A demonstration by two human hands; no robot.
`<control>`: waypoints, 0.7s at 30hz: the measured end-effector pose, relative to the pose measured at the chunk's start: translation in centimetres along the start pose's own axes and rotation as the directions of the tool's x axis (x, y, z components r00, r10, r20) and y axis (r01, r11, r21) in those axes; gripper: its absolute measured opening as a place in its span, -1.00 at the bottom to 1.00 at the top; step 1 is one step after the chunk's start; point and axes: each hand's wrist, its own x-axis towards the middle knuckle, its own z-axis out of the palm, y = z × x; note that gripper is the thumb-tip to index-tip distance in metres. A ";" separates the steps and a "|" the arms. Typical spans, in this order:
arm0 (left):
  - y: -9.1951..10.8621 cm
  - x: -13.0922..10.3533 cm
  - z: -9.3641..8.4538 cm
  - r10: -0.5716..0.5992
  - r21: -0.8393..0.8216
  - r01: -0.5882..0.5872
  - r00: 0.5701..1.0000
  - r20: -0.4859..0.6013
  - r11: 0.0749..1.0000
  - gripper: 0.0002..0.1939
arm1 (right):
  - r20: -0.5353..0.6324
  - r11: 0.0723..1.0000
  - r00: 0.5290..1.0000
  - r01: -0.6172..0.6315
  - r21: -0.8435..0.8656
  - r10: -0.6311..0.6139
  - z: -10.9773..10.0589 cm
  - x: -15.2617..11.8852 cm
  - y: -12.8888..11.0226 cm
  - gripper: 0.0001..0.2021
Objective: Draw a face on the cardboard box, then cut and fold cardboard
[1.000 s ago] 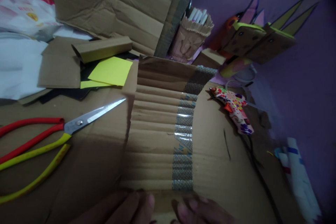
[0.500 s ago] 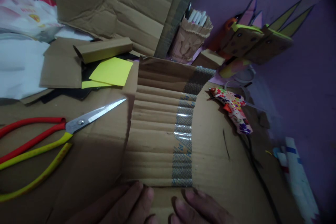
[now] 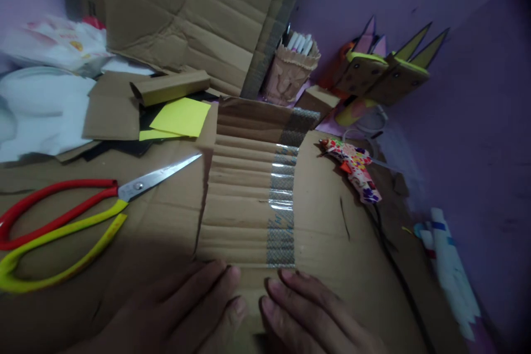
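Observation:
A creased strip of brown cardboard (image 3: 238,199) lies in front of me, with parallel folds across it and patterned shiny tape along its right side. My left hand (image 3: 199,304) rests its extended fingers on the near end of this strip, left of centre. On the right, my right hand (image 3: 307,310) presses its outstretched fingertips on the same end. A narrow gap of cardboard shows between the two hands. The undersides of the fingers are hidden. To the left lie scissors (image 3: 139,187) with red and yellow handles, blades pointing away to the right.
A floral-patterned glue gun (image 3: 357,168) lies on the right, its dark cord running toward me. Yellow paper (image 3: 180,116) and cardboard scraps sit at the back left. A pen holder (image 3: 290,69) and cardboard animal figures (image 3: 381,74) stand by the purple wall. A large cardboard panel (image 3: 166,16) leans behind.
The view has shifted, so the hands and the near end of the strip appear higher. Both hands stay at that end, with more of the fingers showing.

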 end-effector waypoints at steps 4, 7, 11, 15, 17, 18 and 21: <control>-0.1 1.5 -1.2 0.052 -0.001 -0.052 0.995 0.080 0.999 -0.63 | 0.151 0.995 0.983 0.104 -0.007 -0.101 -0.8 0.6 0.4 -0.79; 0.4 1.6 -1.4 0.038 0.018 -0.039 0.995 0.091 0.999 -0.57 | 0.184 0.984 0.968 0.179 -0.015 -0.173 -1.4 0.7 0.6 -0.81; 1.4 0.8 -0.6 -0.043 0.057 0.040 0.998 0.050 0.998 -0.64 | 0.146 0.985 0.976 0.171 -0.033 -0.165 -1.0 0.7 0.5 -0.82; 1.9 0.7 -0.2 -0.031 0.123 0.022 0.997 0.076 0.992 -0.68 | 0.136 0.984 0.977 0.173 -0.045 -0.166 -0.9 0.9 0.5 -0.82; 2.1 0.8 -0.1 -0.040 0.144 0.029 0.997 0.069 0.989 -0.68 | 0.148 0.980 0.972 0.192 -0.053 -0.182 -1.0 1.0 0.5 -0.84; 2.2 0.8 -0.1 -0.043 0.152 0.033 0.997 0.062 0.988 -0.68 | 0.151 0.978 0.970 0.201 -0.055 -0.191 -1.0 0.9 0.5 -0.84; 2.8 0.5 0.1 -0.044 0.185 0.036 0.998 0.042 0.982 -0.68 | 0.127 0.979 0.975 0.192 -0.060 -0.184 -0.4 0.4 0.4 -0.85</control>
